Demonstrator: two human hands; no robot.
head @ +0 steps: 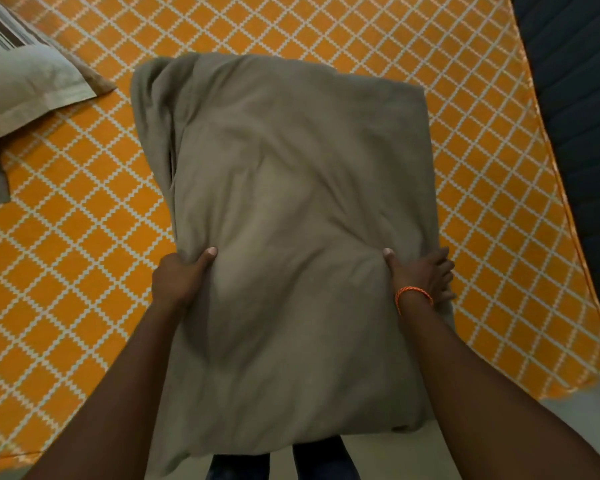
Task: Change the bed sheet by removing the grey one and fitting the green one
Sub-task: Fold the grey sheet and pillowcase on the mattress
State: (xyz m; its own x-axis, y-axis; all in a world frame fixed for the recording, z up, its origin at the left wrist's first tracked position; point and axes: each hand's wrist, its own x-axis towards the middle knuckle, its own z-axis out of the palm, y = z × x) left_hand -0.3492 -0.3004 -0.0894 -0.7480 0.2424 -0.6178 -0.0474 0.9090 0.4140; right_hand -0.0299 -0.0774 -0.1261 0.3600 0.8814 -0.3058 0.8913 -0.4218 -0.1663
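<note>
Item: folded sheet, dull grey-green under this light; I cannot say for certain whether it is the grey one or the green one. Folded into a thick oblong bundle, soft creases across the top, looser layers bunched along its left edge. Its far end appears to lie on the mattress; its near end overhangs the mattress edge toward the person's legs.

Holding: left hand grips the bundle's left side, thumb on top, fingers underneath. Right hand, with an orange wrist band, grips the right side likewise.

Progress, as judged: the mattress is stripped bare, orange with a white lattice print, so removal looks done. No sheet is spread or fitted; if this bundle is the green one, unfolding and fitting all remain.

Around the bundle: pillow at upper left on the mattress; dark quilted surface to the right, beyond the mattress edge; pale floor at lower right.
</note>
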